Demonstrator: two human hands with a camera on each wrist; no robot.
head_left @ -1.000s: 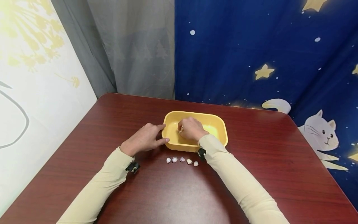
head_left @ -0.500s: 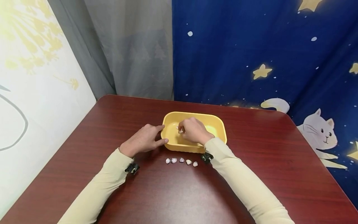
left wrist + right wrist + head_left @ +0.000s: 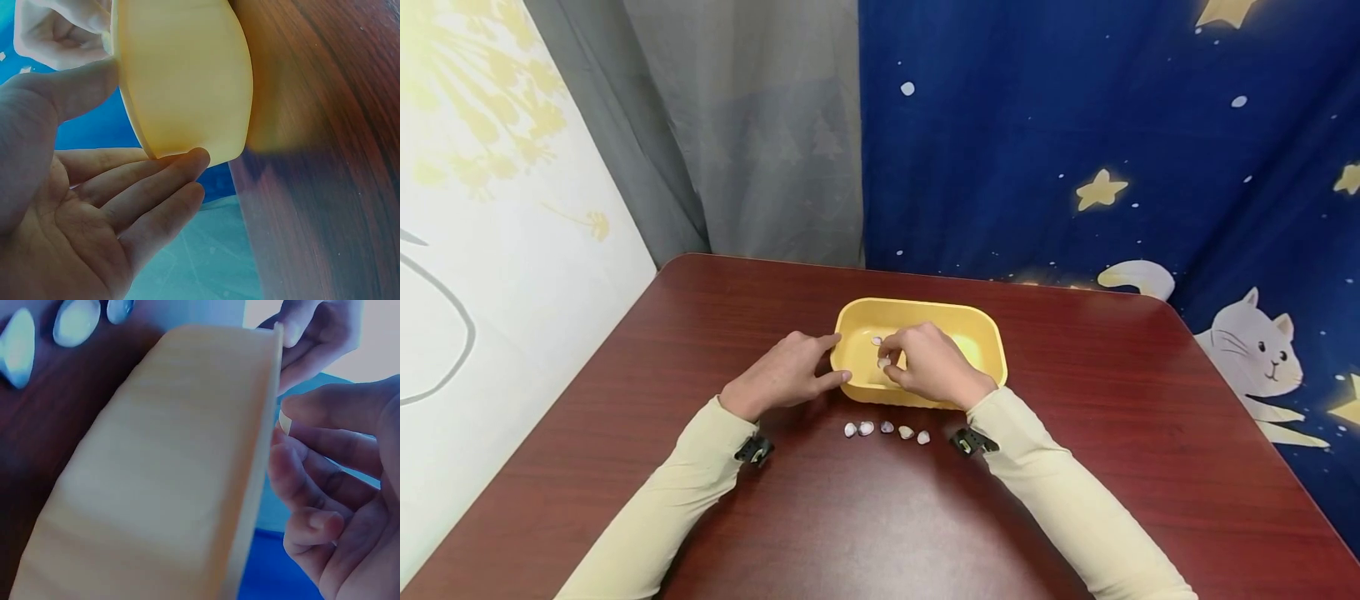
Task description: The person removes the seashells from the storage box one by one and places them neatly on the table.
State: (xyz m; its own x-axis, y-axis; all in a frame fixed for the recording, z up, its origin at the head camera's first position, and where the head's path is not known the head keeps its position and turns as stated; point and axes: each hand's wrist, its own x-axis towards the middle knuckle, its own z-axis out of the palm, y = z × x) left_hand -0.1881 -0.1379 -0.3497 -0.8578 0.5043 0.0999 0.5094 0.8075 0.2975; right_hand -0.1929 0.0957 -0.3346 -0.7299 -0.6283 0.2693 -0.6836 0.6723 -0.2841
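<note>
My right hand pinches a small pale seashell between thumb and fingertips, over the inside of a yellow plastic tub. In the right wrist view, a white edge of that seashell shows between the fingers. Another seashell lies on the tub's floor, just beyond those fingertips. My left hand touches the tub's left end with thumb and fingers spread and fairly straight. Seen from the left wrist, its fingertips rest against the tub's wall.
Several seashells lie in a row on the dark red wooden table, in front of the tub's near side. Grey and blue curtains hang behind the table's far edge. A white printed cloth is at the left.
My right hand has drawn back slightly toward the near side of the tub, a seashell now visible in its fingertips. The other seashell in the tub has come into view. My left hand stays put.
</note>
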